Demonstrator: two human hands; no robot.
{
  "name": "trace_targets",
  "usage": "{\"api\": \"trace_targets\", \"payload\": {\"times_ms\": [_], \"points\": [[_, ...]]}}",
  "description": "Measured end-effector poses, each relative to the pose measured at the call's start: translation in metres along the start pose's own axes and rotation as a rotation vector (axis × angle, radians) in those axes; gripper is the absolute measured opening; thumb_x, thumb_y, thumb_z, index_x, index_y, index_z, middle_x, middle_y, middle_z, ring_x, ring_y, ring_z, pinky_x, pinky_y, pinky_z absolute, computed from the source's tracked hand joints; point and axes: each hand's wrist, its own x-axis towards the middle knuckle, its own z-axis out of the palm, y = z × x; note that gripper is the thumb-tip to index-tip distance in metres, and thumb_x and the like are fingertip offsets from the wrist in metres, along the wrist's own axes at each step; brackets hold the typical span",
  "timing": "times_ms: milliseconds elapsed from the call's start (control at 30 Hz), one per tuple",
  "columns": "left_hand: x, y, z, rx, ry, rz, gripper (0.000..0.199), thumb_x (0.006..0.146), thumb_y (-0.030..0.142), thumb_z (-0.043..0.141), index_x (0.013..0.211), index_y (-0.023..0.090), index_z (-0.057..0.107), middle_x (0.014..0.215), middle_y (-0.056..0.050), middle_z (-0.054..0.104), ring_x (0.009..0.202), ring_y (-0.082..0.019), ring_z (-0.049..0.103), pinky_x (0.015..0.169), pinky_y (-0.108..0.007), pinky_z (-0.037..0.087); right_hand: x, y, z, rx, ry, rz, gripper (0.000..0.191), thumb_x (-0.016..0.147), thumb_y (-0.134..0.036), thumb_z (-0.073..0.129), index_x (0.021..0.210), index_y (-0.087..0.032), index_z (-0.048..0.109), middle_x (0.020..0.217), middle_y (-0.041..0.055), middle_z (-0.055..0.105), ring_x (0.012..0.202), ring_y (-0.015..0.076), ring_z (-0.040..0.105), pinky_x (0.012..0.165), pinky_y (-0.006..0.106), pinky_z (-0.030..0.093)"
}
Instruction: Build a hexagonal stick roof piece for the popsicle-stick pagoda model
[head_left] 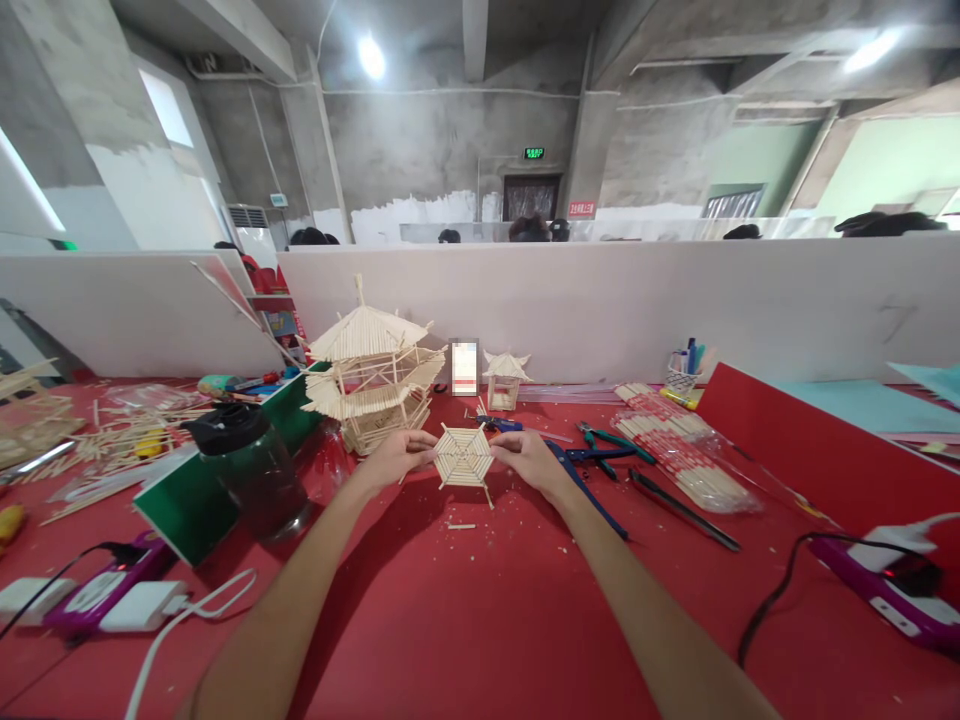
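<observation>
Between my two hands a hexagonal stick frame (pixel 463 456), built of thin wooden sticks in rings around a centre, is held up above the red table. My left hand (pixel 401 455) pinches its left corner, and my right hand (pixel 526 458) pinches the right one. One stick at its lower right juts out past the edge. Behind my left hand stands a large stick pavilion model (pixel 371 370) with a tiered roof. A small stick pavilion (pixel 506 380) stands behind my right hand. On the table below the frame lies a short loose stick (pixel 461 526).
Blue-handled pliers (pixel 589 475), green-handled pliers (pixel 611 445), a black tool (pixel 682 508) and bagged sticks (pixel 686 450) lie to the right. A dark bottle (pixel 251 470) and green board (pixel 191 505) stand left. Power strips (pixel 112 585) flank both sides; a white partition (pixel 600 300) runs behind.
</observation>
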Motion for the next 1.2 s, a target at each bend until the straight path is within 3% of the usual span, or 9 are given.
{"api": "trace_targets", "payload": {"times_ms": [200, 500, 1200], "points": [[0.003, -0.003, -0.002, -0.101, 0.026, -0.044, 0.039, 0.058, 0.037, 0.088, 0.087, 0.015, 0.073, 0.089, -0.006, 0.077, 0.087, -0.020, 0.070, 0.089, -0.035, 0.054, -0.004, -0.001, -0.001, 0.172, -0.003, 0.097, 0.026, 0.062, -0.036, 0.077, 0.080, -0.019, 0.070, 0.071, 0.0015, 0.071, 0.064, 0.0173, 0.067, 0.065, 0.031, 0.055], [0.000, 0.002, -0.007, -0.106, 0.178, -0.065, 0.043, 0.047, 0.037, 0.092, 0.076, 0.014, 0.071, 0.072, -0.002, 0.071, 0.073, -0.016, 0.068, 0.080, -0.031, 0.056, -0.010, -0.013, -0.003, 0.315, -0.030, 0.153, 0.030, 0.057, -0.030, 0.082, 0.082, -0.020, 0.068, 0.082, 0.0018, 0.072, 0.077, 0.0189, 0.070, 0.077, 0.033, 0.057], [-0.004, 0.005, -0.008, -0.211, 0.127, -0.108, 0.042, 0.056, 0.033, 0.092, 0.086, 0.014, 0.068, 0.082, -0.004, 0.073, 0.083, -0.017, 0.071, 0.086, -0.031, 0.056, -0.007, -0.007, -0.006, 0.237, 0.082, 0.062, 0.031, 0.056, -0.034, 0.081, 0.078, -0.020, 0.065, 0.075, 0.0012, 0.067, 0.069, 0.0175, 0.065, 0.069, 0.031, 0.054]]}}
